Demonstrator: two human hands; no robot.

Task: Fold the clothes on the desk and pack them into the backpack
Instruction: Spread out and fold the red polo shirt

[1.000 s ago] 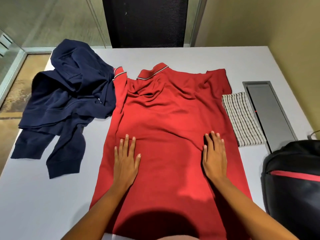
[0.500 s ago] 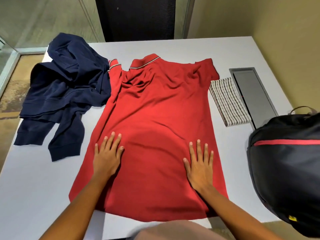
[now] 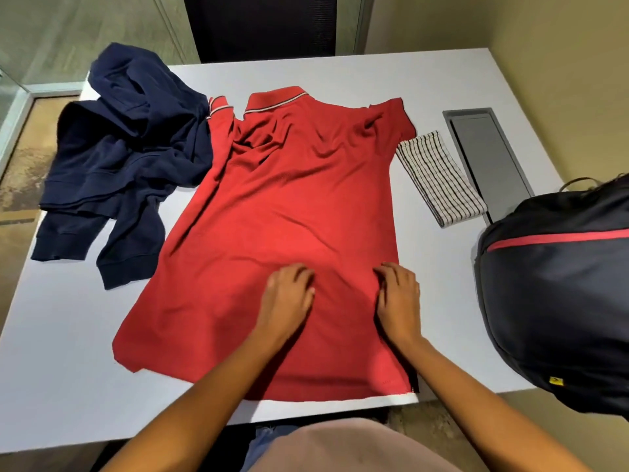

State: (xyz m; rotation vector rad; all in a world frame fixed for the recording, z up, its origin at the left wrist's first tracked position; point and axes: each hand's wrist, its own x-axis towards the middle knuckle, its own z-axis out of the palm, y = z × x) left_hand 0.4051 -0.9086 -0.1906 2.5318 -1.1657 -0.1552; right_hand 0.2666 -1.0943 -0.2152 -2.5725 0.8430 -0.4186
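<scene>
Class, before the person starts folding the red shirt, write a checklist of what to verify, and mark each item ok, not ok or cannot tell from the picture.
1. The red shirt lies spread on the desk, hem near the front edge: ok.
2. The shirt is smooth: not ok, there are creases below the collar.
3. The navy hoodie is clear of the shirt: not ok, it touches the shirt's sleeve side.
4. The left hand and right hand are on the shirt's lower half: ok.
5. The hands grip the fabric: cannot tell, the fingers are curled but blurred.
6. The backpack is open for packing: cannot tell, no opening shows.
</scene>
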